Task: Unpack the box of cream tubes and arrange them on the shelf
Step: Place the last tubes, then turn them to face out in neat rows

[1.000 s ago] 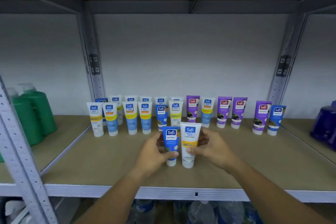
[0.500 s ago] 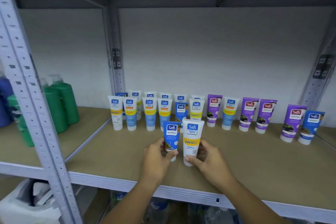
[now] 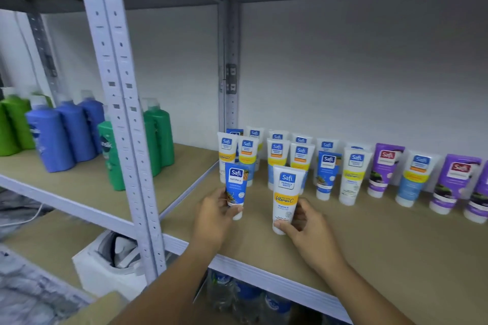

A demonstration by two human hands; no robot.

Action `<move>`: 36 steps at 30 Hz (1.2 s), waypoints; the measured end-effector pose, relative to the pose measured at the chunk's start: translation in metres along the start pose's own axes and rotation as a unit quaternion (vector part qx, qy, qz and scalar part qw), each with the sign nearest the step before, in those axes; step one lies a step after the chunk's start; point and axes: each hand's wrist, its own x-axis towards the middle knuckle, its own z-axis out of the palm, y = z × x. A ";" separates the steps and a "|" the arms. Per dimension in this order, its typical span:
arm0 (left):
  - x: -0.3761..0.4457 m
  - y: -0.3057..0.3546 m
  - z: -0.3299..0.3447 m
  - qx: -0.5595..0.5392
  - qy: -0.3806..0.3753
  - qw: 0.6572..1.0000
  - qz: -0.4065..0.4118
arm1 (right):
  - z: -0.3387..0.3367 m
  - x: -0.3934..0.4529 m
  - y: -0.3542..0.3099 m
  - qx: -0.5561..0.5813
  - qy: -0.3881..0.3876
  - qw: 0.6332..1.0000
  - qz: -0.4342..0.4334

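Observation:
A blue cream tube (image 3: 235, 187) stands cap-down near the front of the shelf board (image 3: 396, 240), gripped by my left hand (image 3: 215, 215) between thumb and fingers. To its right a white tube with a yellow band (image 3: 285, 196) also stands cap-down, and my right hand (image 3: 307, 224) pinches its lower end. Behind them, rows of white, blue and purple tubes (image 3: 351, 174) stand along the back wall. The box is not in view.
A grey perforated upright (image 3: 124, 126) rises just left of my left arm. On the neighbouring shelf stand blue bottles (image 3: 60, 134) and green bottles (image 3: 158, 137). A white container (image 3: 105, 269) sits on the lower shelf, and bottles (image 3: 245, 295) show below the board.
The two tubes were side by side and are now apart: my left hand has carried the blue one to the left. The camera has turned left, showing more of the neighbouring shelf.

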 end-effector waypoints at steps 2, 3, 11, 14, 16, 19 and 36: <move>0.007 -0.005 -0.008 0.011 0.012 1.000 -0.003 | 0.009 0.005 -0.001 -0.002 -0.003 1.000 -0.004; 0.011 -0.009 -0.011 0.017 0.016 1.000 -0.003 | 0.013 0.008 -0.001 -0.003 -0.003 1.000 -0.007; 0.030 -0.015 -0.027 0.054 0.047 0.997 0.000 | 0.034 0.022 -0.005 -0.019 -0.003 1.000 -0.024; 0.038 -0.017 -0.029 0.065 0.054 0.996 -0.006 | 0.037 0.024 -0.008 -0.028 0.000 0.999 -0.029; 0.040 -0.018 -0.030 0.065 0.055 0.996 -0.013 | 0.038 0.025 -0.009 -0.030 0.001 0.999 -0.029; 0.042 -0.020 -0.030 0.066 0.061 0.996 -0.013 | 0.037 0.024 -0.009 -0.034 -0.003 0.999 -0.028; 0.042 -0.024 -0.026 0.092 0.082 0.992 0.007 | 0.038 0.022 -0.009 -0.048 0.001 0.998 -0.037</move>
